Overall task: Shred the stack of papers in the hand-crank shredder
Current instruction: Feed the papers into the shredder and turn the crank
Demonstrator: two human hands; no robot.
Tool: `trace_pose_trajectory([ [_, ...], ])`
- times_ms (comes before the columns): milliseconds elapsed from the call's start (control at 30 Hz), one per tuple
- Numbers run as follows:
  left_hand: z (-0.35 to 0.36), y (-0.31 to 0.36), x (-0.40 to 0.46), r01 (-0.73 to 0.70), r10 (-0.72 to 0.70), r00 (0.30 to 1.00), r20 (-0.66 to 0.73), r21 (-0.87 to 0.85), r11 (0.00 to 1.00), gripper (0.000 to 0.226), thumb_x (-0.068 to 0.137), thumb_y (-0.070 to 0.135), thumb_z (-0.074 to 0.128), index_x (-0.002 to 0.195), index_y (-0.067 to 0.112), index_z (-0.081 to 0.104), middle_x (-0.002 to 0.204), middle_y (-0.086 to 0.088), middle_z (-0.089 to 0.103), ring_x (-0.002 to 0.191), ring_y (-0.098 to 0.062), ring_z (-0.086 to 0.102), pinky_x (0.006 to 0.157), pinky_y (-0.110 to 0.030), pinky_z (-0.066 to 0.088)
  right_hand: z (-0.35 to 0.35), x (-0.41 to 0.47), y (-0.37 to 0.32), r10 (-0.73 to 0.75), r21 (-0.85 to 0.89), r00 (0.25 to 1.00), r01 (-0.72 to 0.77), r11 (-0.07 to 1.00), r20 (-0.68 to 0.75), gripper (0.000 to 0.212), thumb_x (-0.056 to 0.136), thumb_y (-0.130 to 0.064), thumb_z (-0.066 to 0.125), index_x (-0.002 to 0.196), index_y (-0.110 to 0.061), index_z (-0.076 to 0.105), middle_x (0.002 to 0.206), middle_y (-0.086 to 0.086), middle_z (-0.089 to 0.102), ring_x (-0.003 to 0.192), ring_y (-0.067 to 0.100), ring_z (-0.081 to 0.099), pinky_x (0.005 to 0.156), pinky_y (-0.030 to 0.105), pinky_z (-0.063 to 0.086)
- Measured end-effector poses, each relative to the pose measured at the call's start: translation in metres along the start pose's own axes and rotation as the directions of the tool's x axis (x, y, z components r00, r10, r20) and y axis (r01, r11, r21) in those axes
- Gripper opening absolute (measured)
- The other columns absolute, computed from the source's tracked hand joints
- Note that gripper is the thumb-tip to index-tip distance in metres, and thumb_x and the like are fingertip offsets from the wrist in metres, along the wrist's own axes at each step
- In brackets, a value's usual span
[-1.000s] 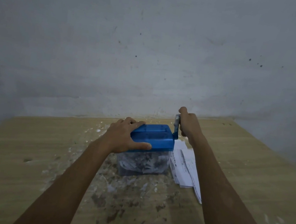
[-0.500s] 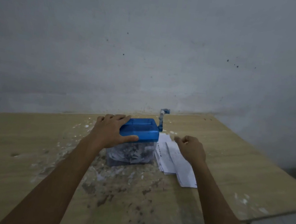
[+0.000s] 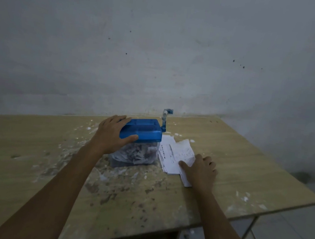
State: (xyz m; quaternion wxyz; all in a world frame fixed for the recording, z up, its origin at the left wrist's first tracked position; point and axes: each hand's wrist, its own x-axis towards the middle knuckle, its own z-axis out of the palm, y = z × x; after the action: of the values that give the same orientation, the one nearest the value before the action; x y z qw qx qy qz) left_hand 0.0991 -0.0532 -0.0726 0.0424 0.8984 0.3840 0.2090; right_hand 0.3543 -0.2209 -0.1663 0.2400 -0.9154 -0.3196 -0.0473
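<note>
A small shredder with a blue top (image 3: 143, 131) and a clear bin full of paper shreds (image 3: 133, 156) stands mid-table. Its crank (image 3: 165, 118) points upward at the right end, and no hand is on it. My left hand (image 3: 110, 133) grips the blue top's left end, thumb along the front. A stack of printed white papers (image 3: 176, 156) lies flat just right of the shredder. My right hand (image 3: 200, 169) rests on the near right part of that stack, thumb pressed on the top sheet; whether a sheet is pinched is unclear.
The wooden table (image 3: 247, 161) is stained and strewn with white paper bits in front and to the left of the shredder. A grey wall rises right behind it. The table's right edge and a metal leg (image 3: 248, 227) show above the tiled floor.
My right hand left the crank and came down onto the paper stack, then slid nearer along it. The left hand stayed on the shredder top. The camera view pulled back.
</note>
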Motion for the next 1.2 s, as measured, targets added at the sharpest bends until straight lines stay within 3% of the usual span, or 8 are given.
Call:
trace_pose_trajectory([
  [233,0.008,-0.007,-0.012,-0.037,0.033,0.997,-0.072,-0.055,0.998,0.091,0.082,0.082,0.026,0.149,0.024,0.044,0.153,-0.004,0.042,0.142,-0.031,0.035,0.116,-0.054,0.028,0.004,0.002,-0.004,0.035,0.126,0.998,-0.029,0.992,-0.046,0.053,0.075,-0.053,0.07,0.111,-0.021,0.049,0.118,0.009,0.047,0.111,0.031,0.044,0.089,0.04,0.036],
  [433,0.012,-0.005,-0.017,-0.053,0.047,0.995,-0.09,-0.067,0.996,0.085,0.085,0.079,0.028,0.149,0.025,0.044,0.15,-0.003,0.043,0.139,-0.031,0.039,0.113,-0.055,0.032,0.001,0.015,-0.003,0.051,0.272,0.995,-0.024,0.962,-0.091,0.011,0.09,-0.031,0.06,0.088,-0.022,0.056,0.097,0.006,0.064,0.099,0.031,0.058,0.083,0.039,0.041],
  [633,0.011,0.0,-0.018,-0.079,0.069,0.99,-0.126,-0.084,0.993,0.086,0.083,0.078,0.027,0.148,0.025,0.045,0.147,-0.003,0.044,0.136,-0.028,0.04,0.113,-0.053,0.031,-0.013,0.027,0.013,-0.043,0.393,0.999,0.035,0.919,0.011,0.015,0.088,-0.024,0.069,0.078,-0.013,0.068,0.07,0.004,0.061,0.079,0.027,0.062,0.062,0.028,0.035],
  [733,0.01,0.01,-0.019,-0.08,0.066,0.99,-0.129,-0.112,0.99,0.088,0.081,0.079,0.024,0.148,0.026,0.045,0.149,-0.001,0.042,0.138,-0.024,0.037,0.117,-0.054,0.023,-0.021,0.031,0.02,-0.075,0.445,0.996,0.049,0.894,0.04,0.04,0.086,-0.022,0.071,0.053,-0.017,0.049,0.051,-0.001,0.044,0.059,0.019,0.05,0.053,0.031,0.03],
  [867,0.009,0.023,-0.022,-0.078,0.055,0.989,-0.138,-0.165,0.983,0.085,0.082,0.078,0.024,0.145,0.027,0.048,0.144,0.004,0.046,0.14,-0.02,0.036,0.121,-0.053,0.007,-0.029,0.032,0.026,-0.097,0.589,0.988,0.01,0.808,0.117,0.039,0.085,-0.025,0.073,0.062,0.001,0.057,0.057,0.007,0.045,0.055,0.016,0.04,0.052,0.03,0.027],
  [967,0.007,0.031,-0.021,-0.095,0.061,0.983,-0.174,-0.195,0.976,0.064,0.093,0.064,0.041,0.143,0.025,0.051,0.145,0.003,0.05,0.147,-0.024,0.03,0.121,-0.052,0.002,-0.048,0.027,0.02,-0.221,0.683,0.97,0.096,0.724,0.098,0.047,0.086,-0.022,0.072,0.055,-0.013,0.038,0.055,0.003,0.028,0.053,0.013,0.026,0.052,0.027,0.021],
  [1100,0.0,0.049,-0.02,-0.171,0.11,0.967,-0.23,-0.265,0.949,0.062,0.089,0.063,0.041,0.128,0.021,0.065,0.122,-0.001,0.067,0.118,-0.025,0.057,0.11,-0.049,0.034,-0.085,0.014,0.003,-0.297,0.777,0.952,0.129,0.617,0.077,0.026,0.089,-0.024,0.07,0.066,-0.01,0.065,0.058,-0.002,0.054,0.049,0.004,0.044,0.049,0.016,0.037],
  [1200,-0.009,0.07,-0.019,-0.193,0.102,0.971,-0.218,-0.451,0.871,0.036,0.097,0.045,0.059,0.117,0.018,0.072,0.111,0.001,0.072,0.104,-0.016,0.063,0.098,-0.041,0.05,-0.109,-0.001,-0.015,-0.361,0.848,0.931,0.145,0.51,0.058,0.017,0.091,-0.021,0.066,0.081,-0.009,0.072,0.063,-0.015,0.065,0.055,-0.005,0.054,0.053,0.01,0.042],
])
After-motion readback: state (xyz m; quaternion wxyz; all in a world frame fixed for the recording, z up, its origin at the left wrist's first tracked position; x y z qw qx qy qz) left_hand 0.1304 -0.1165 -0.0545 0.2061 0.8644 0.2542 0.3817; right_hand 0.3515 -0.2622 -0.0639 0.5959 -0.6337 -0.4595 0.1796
